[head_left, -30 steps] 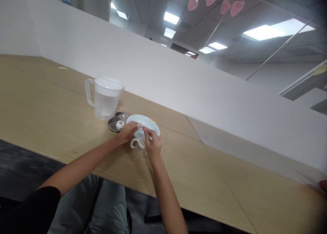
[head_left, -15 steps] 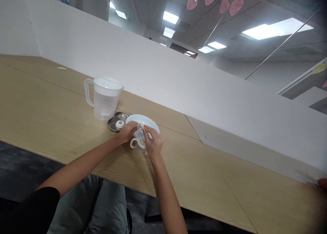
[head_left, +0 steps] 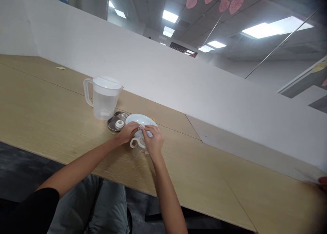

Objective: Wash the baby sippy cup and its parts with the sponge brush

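Small white ring (head_left: pixel 141 127), perhaps a bottle fitting, though too small to tell exactly, pinched between the fingertips of both hands, just over a shallow white plate (head_left: pixel 134 120). Left hand (head_left: pixel 127 132) closed narrow around the ring's left side, fingers curled in; right hand (head_left: pixel 153 141) equally narrow from the other side, fingers bent over the piece, the 2 hands nearly touching. Directly below, against the plate's near edge, a clear baby bottle with white looped handles (head_left: pixel 135 143), partly hidden by the right hand. Just left of the plate, a round steel dish (head_left: pixel 111 126) carrying a white cap (head_left: pixel 119 124); beyond it, upright, a clear plastic measuring jug with a white lid (head_left: pixel 104 106), handle to the left. All of it on a pale wood-grain table (head_left: pixel 51 101). At the far right edge, another person's blurred hand (head_left: pixel 323 182), well apart. Best handling, as a judgement — a firm, even pinch kept low over the plate, so that so small a piece cannot slip far
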Action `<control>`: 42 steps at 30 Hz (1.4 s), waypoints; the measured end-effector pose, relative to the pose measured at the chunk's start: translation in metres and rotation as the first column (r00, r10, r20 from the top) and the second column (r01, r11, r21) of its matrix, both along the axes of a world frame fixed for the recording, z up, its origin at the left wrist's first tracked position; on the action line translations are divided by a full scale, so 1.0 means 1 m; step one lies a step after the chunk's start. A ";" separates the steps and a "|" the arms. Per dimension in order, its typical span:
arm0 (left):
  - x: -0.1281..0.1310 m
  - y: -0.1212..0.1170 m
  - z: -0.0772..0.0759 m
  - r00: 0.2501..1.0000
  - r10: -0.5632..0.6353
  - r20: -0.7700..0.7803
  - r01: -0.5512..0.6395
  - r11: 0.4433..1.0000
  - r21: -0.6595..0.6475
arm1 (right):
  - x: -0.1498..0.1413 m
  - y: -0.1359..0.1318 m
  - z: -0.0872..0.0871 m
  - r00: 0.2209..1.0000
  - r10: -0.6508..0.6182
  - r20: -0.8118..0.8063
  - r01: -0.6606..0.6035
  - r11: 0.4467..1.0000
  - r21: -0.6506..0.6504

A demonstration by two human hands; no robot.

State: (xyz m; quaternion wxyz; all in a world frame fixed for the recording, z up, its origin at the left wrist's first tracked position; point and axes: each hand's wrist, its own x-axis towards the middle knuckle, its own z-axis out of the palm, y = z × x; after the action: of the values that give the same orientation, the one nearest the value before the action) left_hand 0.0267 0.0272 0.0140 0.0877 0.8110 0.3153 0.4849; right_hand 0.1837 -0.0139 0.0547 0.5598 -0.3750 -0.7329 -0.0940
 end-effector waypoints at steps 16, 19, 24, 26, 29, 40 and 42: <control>0.000 0.003 -0.002 0.999 0.000 0.054 0.001 1.000 -0.014 | -0.002 -0.007 0.005 0.994 0.037 -0.107 -0.028 0.996 0.083; 0.000 0.003 -0.001 0.999 0.002 0.052 -0.001 1.000 -0.017 | -0.004 -0.009 0.005 0.997 0.026 -0.076 -0.012 0.985 0.174; 0.000 0.005 0.000 0.997 -0.023 0.070 0.021 0.999 0.029 | -0.006 -0.011 0.004 0.998 0.027 -0.061 -0.010 0.966 0.258; 0.001 0.005 0.000 0.997 -0.034 0.069 0.031 0.998 0.045 | -0.007 -0.012 0.004 0.998 0.022 -0.062 -0.004 0.958 0.287; 0.001 0.006 0.001 0.997 -0.040 0.066 0.036 0.997 0.061 | -0.007 -0.014 0.005 0.998 0.013 -0.056 0.007 0.942 0.335; -0.002 0.005 0.006 0.999 -0.025 0.042 0.021 0.997 0.080 | -0.008 -0.019 0.007 0.998 0.003 -0.069 0.028 0.894 0.448; -0.002 0.004 0.007 0.999 -0.024 0.039 0.022 0.997 0.072 | -0.008 -0.020 0.006 0.998 -0.020 -0.067 0.049 0.887 0.460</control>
State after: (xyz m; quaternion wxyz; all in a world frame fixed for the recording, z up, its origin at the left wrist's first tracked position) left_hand 0.0251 0.0313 0.0207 0.0706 0.8074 0.2866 0.5110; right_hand 0.1757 -0.0335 0.0612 0.6527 -0.2470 -0.6658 -0.2640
